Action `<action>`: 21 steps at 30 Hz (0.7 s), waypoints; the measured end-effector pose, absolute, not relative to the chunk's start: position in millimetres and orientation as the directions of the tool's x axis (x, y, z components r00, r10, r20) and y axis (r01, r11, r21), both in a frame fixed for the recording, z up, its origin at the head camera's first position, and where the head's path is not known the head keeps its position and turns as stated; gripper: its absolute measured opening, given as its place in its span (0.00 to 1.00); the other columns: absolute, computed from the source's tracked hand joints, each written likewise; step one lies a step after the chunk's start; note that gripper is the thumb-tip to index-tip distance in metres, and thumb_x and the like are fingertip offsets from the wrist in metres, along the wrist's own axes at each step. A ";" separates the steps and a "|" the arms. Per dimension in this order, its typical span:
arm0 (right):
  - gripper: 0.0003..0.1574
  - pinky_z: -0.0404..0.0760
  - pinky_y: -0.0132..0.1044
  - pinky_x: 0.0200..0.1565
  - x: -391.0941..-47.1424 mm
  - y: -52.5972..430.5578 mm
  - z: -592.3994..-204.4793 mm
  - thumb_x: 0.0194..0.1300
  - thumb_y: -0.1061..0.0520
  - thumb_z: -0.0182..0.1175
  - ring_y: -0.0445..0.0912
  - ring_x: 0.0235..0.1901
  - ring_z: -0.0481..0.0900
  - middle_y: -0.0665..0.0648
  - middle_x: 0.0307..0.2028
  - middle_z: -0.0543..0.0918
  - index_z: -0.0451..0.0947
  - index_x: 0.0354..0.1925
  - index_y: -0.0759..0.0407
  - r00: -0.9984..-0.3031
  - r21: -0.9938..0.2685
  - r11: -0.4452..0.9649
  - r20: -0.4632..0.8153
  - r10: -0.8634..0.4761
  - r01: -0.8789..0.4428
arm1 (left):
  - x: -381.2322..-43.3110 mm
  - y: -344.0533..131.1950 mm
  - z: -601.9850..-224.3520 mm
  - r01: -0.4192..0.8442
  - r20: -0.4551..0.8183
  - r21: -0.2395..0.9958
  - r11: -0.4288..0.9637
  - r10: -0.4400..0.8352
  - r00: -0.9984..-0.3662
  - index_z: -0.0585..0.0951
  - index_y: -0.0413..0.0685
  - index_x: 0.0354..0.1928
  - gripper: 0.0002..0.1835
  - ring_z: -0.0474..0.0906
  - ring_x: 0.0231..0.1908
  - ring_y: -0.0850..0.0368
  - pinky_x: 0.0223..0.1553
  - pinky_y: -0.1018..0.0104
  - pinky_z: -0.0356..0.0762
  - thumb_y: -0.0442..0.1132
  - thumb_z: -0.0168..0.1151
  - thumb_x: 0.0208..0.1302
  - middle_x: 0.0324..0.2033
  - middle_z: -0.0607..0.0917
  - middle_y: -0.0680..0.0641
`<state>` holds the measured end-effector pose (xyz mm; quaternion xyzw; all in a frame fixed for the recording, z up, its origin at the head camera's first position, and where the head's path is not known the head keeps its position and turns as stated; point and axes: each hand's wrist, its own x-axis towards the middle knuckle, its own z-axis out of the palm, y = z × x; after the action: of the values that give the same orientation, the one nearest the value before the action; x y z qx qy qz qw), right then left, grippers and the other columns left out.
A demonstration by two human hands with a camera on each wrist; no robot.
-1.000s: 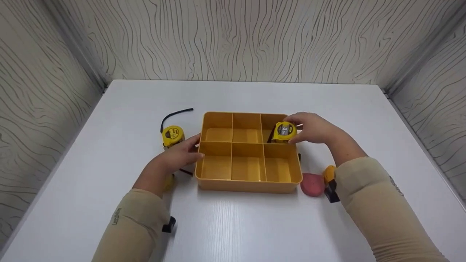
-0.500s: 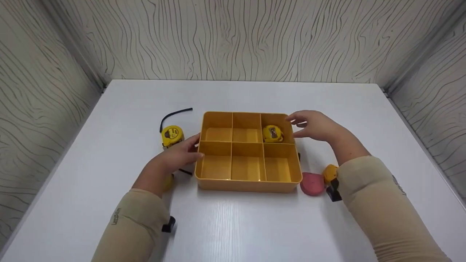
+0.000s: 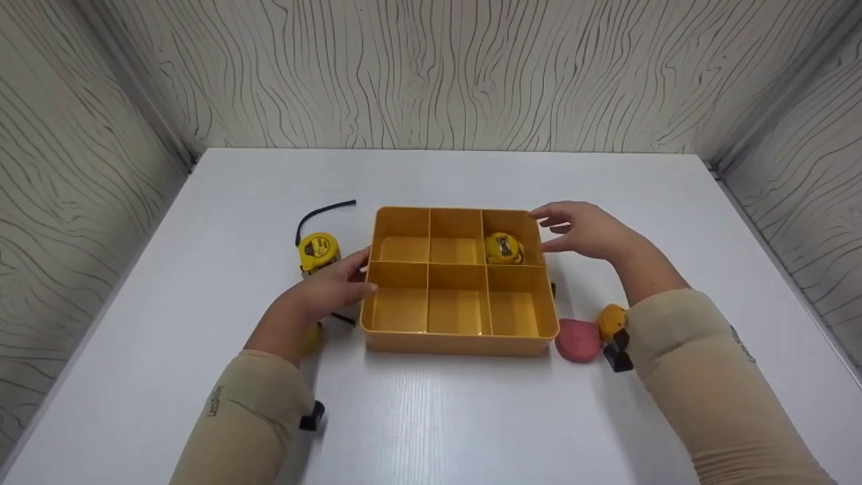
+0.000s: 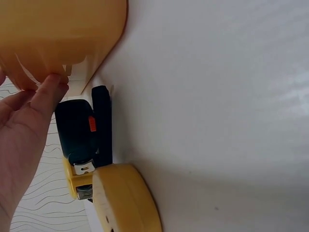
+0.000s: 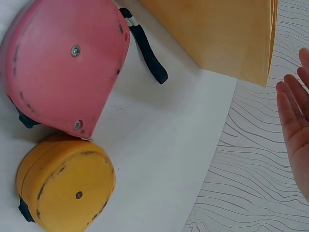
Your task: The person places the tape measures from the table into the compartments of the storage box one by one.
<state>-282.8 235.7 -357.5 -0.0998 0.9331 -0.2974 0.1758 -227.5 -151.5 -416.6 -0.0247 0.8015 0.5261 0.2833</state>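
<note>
A yellow six-compartment organizer box [image 3: 458,343] stands on the white table. My left hand [image 3: 326,289] holds its left wall, thumb at the rim and fingers against the outside. A yellow tape measure [image 3: 504,248] lies in the back right compartment. My right hand [image 3: 582,230] is beside that compartment's right wall, fingers apart and holding nothing; whether the fingertips touch the rim is unclear. To the box's right lie a pink tape measure [image 3: 578,340] and an orange tape measure [image 3: 611,322], partly behind the right sleeve in the head view.
Left of the box lies a yellow tape measure [image 3: 319,250] with a black strap [image 3: 323,212]. Another yellow tape measure [image 3: 312,339] is mostly hidden by the left forearm. Wood-patterned panels [image 3: 431,81] stand behind the table [image 3: 431,417] and at both sides.
The yellow tape measure has left my right hand and dropped into the back right compartment. My right hand has drawn slightly up and right. My left hand has not moved.
</note>
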 end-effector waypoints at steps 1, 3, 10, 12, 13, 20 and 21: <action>0.35 0.72 0.53 0.53 -282.7 236.3 -356.9 0.56 0.53 0.65 0.57 0.60 0.66 0.56 0.61 0.68 0.67 0.61 0.48 -0.919 -0.591 0.802 -0.263 -0.292 -0.086 | -227.5 -151.5 -416.6 -0.333 -0.476 0.832 0.444 0.262 -0.840 0.54 0.76 0.68 0.39 0.57 0.64 0.58 0.63 0.53 0.58 0.45 0.62 0.59 0.65 0.60 0.62; 0.35 0.71 0.53 0.53 -281.9 237.5 -355.3 0.55 0.52 0.65 0.57 0.59 0.66 0.56 0.61 0.68 0.67 0.61 0.49 -0.921 -0.592 0.800 -0.251 -0.297 -0.096 | -227.7 -151.4 -416.6 -0.328 -0.469 0.836 0.439 0.263 -0.843 0.54 0.75 0.68 0.38 0.58 0.63 0.59 0.63 0.55 0.59 0.45 0.62 0.59 0.64 0.61 0.62; 0.36 0.71 0.52 0.54 -277.9 248.9 -349.9 0.55 0.49 0.65 0.55 0.59 0.67 0.55 0.61 0.67 0.66 0.62 0.48 -0.924 -0.609 0.783 -0.213 -0.319 -0.130 | -227.1 -151.9 -416.4 -0.331 -0.471 0.834 0.442 0.259 -0.843 0.54 0.76 0.67 0.38 0.58 0.63 0.59 0.63 0.53 0.57 0.46 0.62 0.58 0.64 0.62 0.63; 0.36 0.71 0.53 0.54 -275.6 254.4 -348.6 0.55 0.48 0.65 0.55 0.59 0.66 0.55 0.61 0.67 0.66 0.62 0.48 -0.924 -0.611 0.779 -0.202 -0.323 -0.139 | -227.0 -152.1 -416.3 -0.327 -0.469 0.834 0.445 0.260 -0.844 0.55 0.77 0.67 0.38 0.58 0.63 0.59 0.63 0.52 0.57 0.47 0.62 0.58 0.64 0.62 0.63; 0.37 0.71 0.53 0.54 -274.2 257.3 -348.0 0.55 0.47 0.64 0.55 0.60 0.66 0.55 0.61 0.67 0.66 0.62 0.48 -0.925 -0.612 0.778 -0.198 -0.324 -0.141 | -227.0 -152.3 -416.3 -0.323 -0.467 0.834 0.448 0.261 -0.845 0.54 0.77 0.67 0.38 0.58 0.63 0.59 0.64 0.52 0.57 0.47 0.62 0.58 0.64 0.61 0.63; 0.39 0.68 0.54 0.56 -263.5 281.8 -348.1 0.55 0.44 0.64 0.56 0.61 0.63 0.56 0.62 0.67 0.64 0.63 0.48 -0.940 -0.653 0.749 -0.177 -0.292 -0.110 | -226.3 -152.2 -416.0 -0.316 -0.461 0.839 0.443 0.271 -0.845 0.54 0.76 0.67 0.38 0.57 0.64 0.59 0.63 0.53 0.58 0.46 0.62 0.59 0.66 0.59 0.61; 0.39 0.68 0.54 0.56 -261.8 285.7 -348.8 0.55 0.44 0.64 0.56 0.61 0.63 0.57 0.62 0.67 0.64 0.63 0.48 -0.943 -0.659 0.744 -0.170 -0.287 -0.108 | -226.2 -152.0 -415.8 -0.318 -0.462 0.839 0.441 0.270 -0.845 0.54 0.76 0.67 0.38 0.57 0.64 0.59 0.63 0.53 0.58 0.46 0.62 0.59 0.66 0.59 0.61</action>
<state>-261.8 285.7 -348.8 -0.1069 0.9245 -0.3413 0.1316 -226.2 -152.0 -415.8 -0.0148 0.8021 0.5283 0.2782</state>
